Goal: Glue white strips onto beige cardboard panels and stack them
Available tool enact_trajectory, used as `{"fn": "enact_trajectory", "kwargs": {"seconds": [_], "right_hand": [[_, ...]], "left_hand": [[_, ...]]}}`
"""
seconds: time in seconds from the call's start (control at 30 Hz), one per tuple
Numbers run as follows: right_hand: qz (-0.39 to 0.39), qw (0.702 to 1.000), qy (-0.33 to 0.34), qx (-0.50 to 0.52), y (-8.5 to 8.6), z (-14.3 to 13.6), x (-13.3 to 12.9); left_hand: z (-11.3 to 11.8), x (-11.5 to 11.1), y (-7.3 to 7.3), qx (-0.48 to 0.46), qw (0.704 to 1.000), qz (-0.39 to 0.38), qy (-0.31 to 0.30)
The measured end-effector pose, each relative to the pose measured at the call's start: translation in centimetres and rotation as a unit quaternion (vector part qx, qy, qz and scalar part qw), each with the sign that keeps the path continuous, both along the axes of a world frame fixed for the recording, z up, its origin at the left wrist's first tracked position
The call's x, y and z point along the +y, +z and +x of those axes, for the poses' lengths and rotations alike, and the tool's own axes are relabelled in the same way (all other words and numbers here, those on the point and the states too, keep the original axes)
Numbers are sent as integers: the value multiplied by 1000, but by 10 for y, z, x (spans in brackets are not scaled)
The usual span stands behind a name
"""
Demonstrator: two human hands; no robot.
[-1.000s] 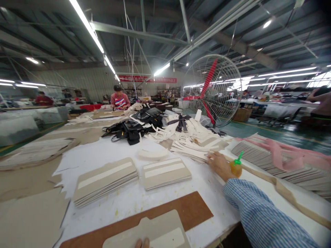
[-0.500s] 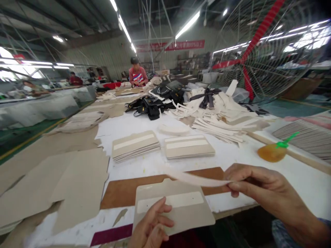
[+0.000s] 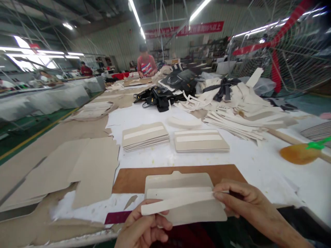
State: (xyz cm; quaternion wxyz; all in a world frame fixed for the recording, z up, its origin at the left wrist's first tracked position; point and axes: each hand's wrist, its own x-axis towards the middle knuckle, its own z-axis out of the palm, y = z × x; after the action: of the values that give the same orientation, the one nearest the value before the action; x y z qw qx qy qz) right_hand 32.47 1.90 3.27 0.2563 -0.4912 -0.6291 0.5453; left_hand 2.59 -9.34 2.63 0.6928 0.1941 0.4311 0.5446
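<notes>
A pale strip (image 3: 178, 202) is pinched at its ends between left hand (image 3: 143, 229) and right hand (image 3: 244, 203), held just above a grey card panel (image 3: 186, 196) (on a brown board (image 3: 134, 179)), with card stacks (image 3: 200, 141) beyond the hands.

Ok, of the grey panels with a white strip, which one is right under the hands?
The single grey panel on the brown board at the near edge. The other two are stacks farther back, the left stack and right stack, untouched on the white table.
</notes>
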Motion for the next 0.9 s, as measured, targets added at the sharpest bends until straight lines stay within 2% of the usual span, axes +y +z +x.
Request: {"fn": "enact_trajectory", "kwargs": {"seconds": [0.1, 0.23, 0.33, 0.4, 0.47, 0.53, 0.7, 0.9], "right_hand": [[-19, 999, -15, -23, -11, 6, 6], [-10, 998, -25, -49, -25, 12, 15], [-16, 998, -34, -52, -31, 10, 23], [10, 997, -39, -64, -31, 8, 29], [58, 993, -45, -91, -32, 5, 36], [96, 988, -54, -110, -33, 2, 42], [113, 984, -48, -130, -40, -7, 49], [87, 979, -81, -167, -49, -12, 48]], "left_hand": [[1, 4, 4, 32, 998, -17, 54], [0, 11, 2, 82, 992, -35, 95], [-5, 17, -3, 190, 977, -36, 95], [-11, 24, -5, 321, 944, -8, 73], [-17, 32, -6, 441, 896, 26, 56], [-22, 41, -5, 509, 858, 47, 57], [-25, 57, -12, 581, 807, 48, 93], [-18, 59, -20, 644, 754, 41, 123]]}}
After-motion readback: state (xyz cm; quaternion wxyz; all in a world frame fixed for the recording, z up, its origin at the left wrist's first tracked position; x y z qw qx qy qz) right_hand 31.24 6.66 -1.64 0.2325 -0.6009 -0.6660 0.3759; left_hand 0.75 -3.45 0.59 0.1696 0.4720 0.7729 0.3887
